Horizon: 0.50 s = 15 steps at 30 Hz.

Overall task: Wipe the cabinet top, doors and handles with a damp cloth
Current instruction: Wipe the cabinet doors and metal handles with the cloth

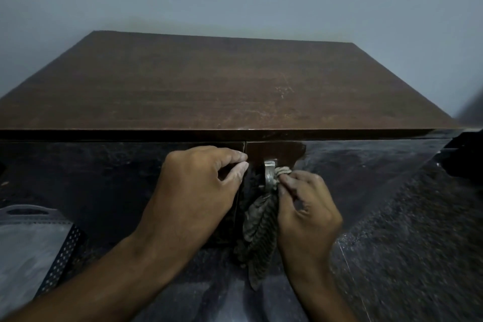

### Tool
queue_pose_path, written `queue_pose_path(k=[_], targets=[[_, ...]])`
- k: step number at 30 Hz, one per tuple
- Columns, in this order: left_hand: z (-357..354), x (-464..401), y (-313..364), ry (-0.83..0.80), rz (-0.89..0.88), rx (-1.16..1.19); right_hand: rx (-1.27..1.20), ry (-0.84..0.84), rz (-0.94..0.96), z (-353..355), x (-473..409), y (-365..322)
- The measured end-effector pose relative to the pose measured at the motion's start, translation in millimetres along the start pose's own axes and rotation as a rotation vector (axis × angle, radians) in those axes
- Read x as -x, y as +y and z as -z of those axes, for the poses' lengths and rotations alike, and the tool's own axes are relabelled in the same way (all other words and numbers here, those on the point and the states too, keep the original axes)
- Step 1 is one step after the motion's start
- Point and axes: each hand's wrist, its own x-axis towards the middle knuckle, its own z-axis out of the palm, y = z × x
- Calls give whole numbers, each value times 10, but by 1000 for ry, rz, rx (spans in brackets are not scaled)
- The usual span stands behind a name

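Note:
A brown wooden cabinet top point(209, 86) stretches toward a grey wall. Below its front edge are two dark glossy doors, the left door point(91, 178) and the right door point(366, 178). A metal handle point(269, 174) sits on the right door near the middle seam. My right hand point(305, 206) pinches a ribbed brownish cloth point(261, 225) against the handle's right side; the rest of the cloth hangs down. My left hand point(198, 188) rests curled on the left door's inner edge, fingertips at the seam. The left door's handle is hidden.
A grey bag point(26, 243) with a perforated black strip lies at the lower left, beside the cabinet. A dark object point(467, 154) stands at the right edge. The floor below is dark and speckled.

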Motion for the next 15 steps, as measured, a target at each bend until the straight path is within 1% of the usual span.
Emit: queue_pose_path(k=[2, 4, 6, 9, 10, 13, 15], targets=[[-4, -2, 4, -5, 2, 6, -23, 45, 19, 22, -30, -42], [-11, -9, -14, -6, -9, -7, -28, 78, 94, 5, -135, -127], [-21, -14, -31, -6, -12, -23, -8, 50, 164, -56, -180, -211], [-20, -13, -54, -3, -8, -26, 52, -38, 256, -93, -83, -188], [-15, -12, -58, -1, -4, -22, 64, -38, 254, -71, -68, -131], [5, -17, -73, 7, -12, -12, 47, 32, 166, -39, -97, -54], [6, -21, -62, 12, -18, -22, 52, -11, 186, -86, -94, -154]])
